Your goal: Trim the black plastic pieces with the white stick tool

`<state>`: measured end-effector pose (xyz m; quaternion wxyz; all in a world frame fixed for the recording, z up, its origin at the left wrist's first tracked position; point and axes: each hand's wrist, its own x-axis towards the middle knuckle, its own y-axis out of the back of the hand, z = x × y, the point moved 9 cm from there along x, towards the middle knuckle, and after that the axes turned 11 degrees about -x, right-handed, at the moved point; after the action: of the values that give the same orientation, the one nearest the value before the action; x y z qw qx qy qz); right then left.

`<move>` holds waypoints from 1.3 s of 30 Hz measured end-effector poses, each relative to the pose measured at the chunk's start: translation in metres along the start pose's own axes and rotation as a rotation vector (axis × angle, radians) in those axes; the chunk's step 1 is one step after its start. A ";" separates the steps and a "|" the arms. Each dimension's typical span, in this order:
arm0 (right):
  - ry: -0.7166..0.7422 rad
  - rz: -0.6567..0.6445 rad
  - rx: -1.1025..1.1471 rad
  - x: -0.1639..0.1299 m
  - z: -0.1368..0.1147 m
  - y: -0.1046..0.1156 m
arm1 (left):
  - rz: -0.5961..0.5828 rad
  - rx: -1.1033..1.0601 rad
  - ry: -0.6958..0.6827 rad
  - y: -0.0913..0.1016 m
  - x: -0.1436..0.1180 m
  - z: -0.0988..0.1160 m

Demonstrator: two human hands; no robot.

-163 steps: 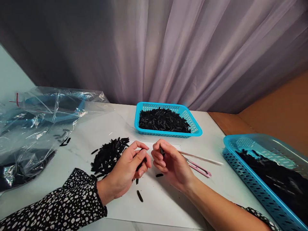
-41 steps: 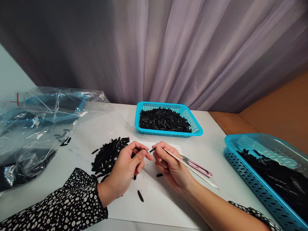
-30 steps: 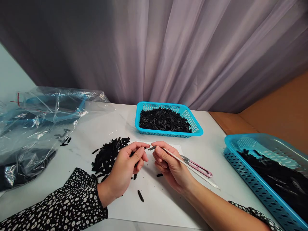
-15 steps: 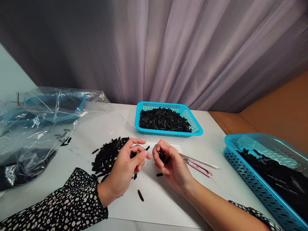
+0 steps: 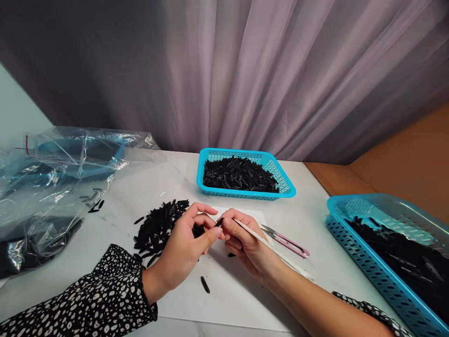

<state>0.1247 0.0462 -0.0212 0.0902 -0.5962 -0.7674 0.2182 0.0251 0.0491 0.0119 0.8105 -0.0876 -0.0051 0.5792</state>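
Observation:
My left hand [image 5: 184, 250] and my right hand [image 5: 245, 243] meet fingertip to fingertip over a white sheet of paper [image 5: 231, 290]. Between thumb and forefinger, my left hand pinches a small black piece [image 5: 219, 222] and keeps a few more black pieces [image 5: 198, 230] in its palm. My right hand grips a thin white stick [image 5: 273, 250] like a pen, its tip at the black piece. A heap of black pieces [image 5: 157, 227] lies just left of my left hand. Loose black pieces [image 5: 204, 284] lie on the paper.
Pink snips [image 5: 286, 241] lie right of my right hand. A small blue basket [image 5: 245, 194] of black pieces stands behind; a larger blue basket [image 5: 372, 271] sits at the right edge. A crumpled clear plastic bag [image 5: 52, 187] covers the left. A curtain hangs behind.
My right hand swung the white stick from lying out to the right back to a pen grip, and its tip has come to the piece in my left fingers.

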 end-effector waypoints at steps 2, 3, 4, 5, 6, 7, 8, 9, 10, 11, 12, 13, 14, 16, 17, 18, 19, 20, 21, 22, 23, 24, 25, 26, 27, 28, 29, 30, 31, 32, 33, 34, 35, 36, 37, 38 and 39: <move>-0.003 0.005 -0.004 0.000 0.000 0.001 | -0.003 0.008 0.000 -0.001 0.000 0.001; -0.007 0.009 -0.006 0.000 0.000 0.001 | -0.005 0.007 0.001 -0.001 0.000 0.002; -0.011 0.013 -0.008 0.000 0.000 0.001 | -0.010 0.000 0.004 -0.002 0.000 0.002; -0.014 0.019 -0.007 0.000 0.000 0.002 | -0.015 -0.015 0.014 -0.003 0.000 0.002; -0.015 0.027 -0.004 0.000 0.000 0.002 | -0.017 -0.041 0.034 -0.003 0.000 0.001; -0.015 0.036 0.004 0.000 0.000 0.003 | -0.019 -0.076 0.062 -0.003 0.001 -0.001; -0.015 0.046 0.015 0.001 0.000 0.004 | -0.019 -0.119 0.095 -0.004 0.001 -0.004; -0.015 0.057 0.026 0.002 -0.001 0.006 | -0.018 -0.160 0.129 -0.005 0.001 -0.007; -0.016 0.068 0.037 0.002 -0.001 0.007 | -0.011 -0.192 0.160 -0.005 0.002 -0.009; -0.018 0.077 0.048 0.003 -0.001 0.008 | 0.001 -0.210 0.183 -0.004 0.002 -0.012; -0.020 0.084 0.057 0.003 -0.001 0.009 | 0.017 -0.214 0.199 -0.004 0.002 -0.014; -0.022 0.091 0.065 0.004 -0.002 0.010 | 0.034 -0.206 0.210 -0.003 0.003 -0.016; -0.022 0.096 0.074 0.004 -0.002 0.011 | 0.052 -0.191 0.215 -0.002 0.003 -0.017; -0.021 0.102 0.090 0.004 -0.002 0.012 | 0.081 -0.163 0.213 0.000 0.002 -0.018; -0.021 0.101 0.094 0.004 -0.002 0.012 | 0.087 -0.155 0.211 0.000 0.002 -0.018; -0.018 0.100 0.096 0.004 -0.002 0.012 | 0.087 -0.150 0.207 0.000 0.002 -0.018; -0.016 0.095 0.094 0.004 -0.002 0.012 | 0.082 -0.148 0.204 -0.001 0.002 -0.018; -0.012 0.092 0.090 0.004 -0.002 0.012 | 0.070 -0.146 0.202 -0.002 0.002 -0.017; -0.008 0.089 0.084 0.003 -0.002 0.011 | 0.054 -0.140 0.198 -0.003 0.001 -0.017; -0.004 0.085 0.079 0.003 -0.003 0.011 | 0.034 -0.129 0.192 -0.005 0.001 -0.017; 0.000 0.080 0.076 0.003 -0.003 0.011 | 0.017 -0.115 0.184 -0.005 0.002 -0.016; 0.002 0.077 0.074 0.003 -0.004 0.011 | 0.004 -0.101 0.176 -0.006 0.002 -0.016; 0.003 0.073 0.075 0.003 -0.004 0.010 | -0.003 -0.091 0.172 -0.005 0.002 -0.016; 0.003 0.070 0.078 0.003 -0.004 0.010 | -0.004 -0.090 0.171 -0.004 0.002 -0.017; 0.002 0.068 0.082 0.003 -0.004 0.010 | -0.002 -0.094 0.172 -0.003 0.002 -0.017; 0.001 0.068 0.088 0.003 -0.004 0.010 | 0.000 -0.098 0.175 -0.002 0.002 -0.018; -0.001 0.067 0.095 0.003 -0.003 0.010 | 0.002 -0.100 0.177 -0.001 0.002 -0.018; -0.003 0.066 0.100 0.003 -0.003 0.010 | 0.002 -0.101 0.179 -0.001 0.002 -0.018; -0.004 0.065 0.105 0.003 -0.002 0.010 | -0.002 -0.102 0.182 -0.001 0.002 -0.019; -0.004 0.065 0.109 0.003 -0.002 0.010 | -0.003 -0.108 0.185 -0.001 0.002 -0.019; -0.005 0.067 0.113 0.003 -0.002 0.011 | -0.001 -0.121 0.192 -0.001 0.002 -0.019; -0.005 0.068 0.117 0.003 -0.002 0.011 | 0.004 -0.139 0.204 -0.002 0.001 -0.020; -0.005 0.070 0.122 0.003 -0.002 0.011 | 0.008 -0.160 0.217 -0.002 0.001 -0.021; -0.003 0.071 0.126 0.003 -0.002 0.011 | 0.010 -0.177 0.228 -0.002 0.000 -0.021; -0.003 0.071 0.125 0.003 -0.002 0.011 | 0.009 -0.189 0.236 -0.002 0.000 -0.022; -0.003 0.070 0.119 0.003 -0.003 0.011 | 0.004 -0.194 0.239 -0.003 0.000 -0.022; -0.004 0.068 0.110 0.003 -0.003 0.011 | -0.002 -0.190 0.237 -0.003 -0.001 -0.022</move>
<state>0.1345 0.0514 -0.0237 0.1140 -0.6154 -0.7338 0.2642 0.0304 0.0445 -0.0090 0.7940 -0.2318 0.0356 0.5608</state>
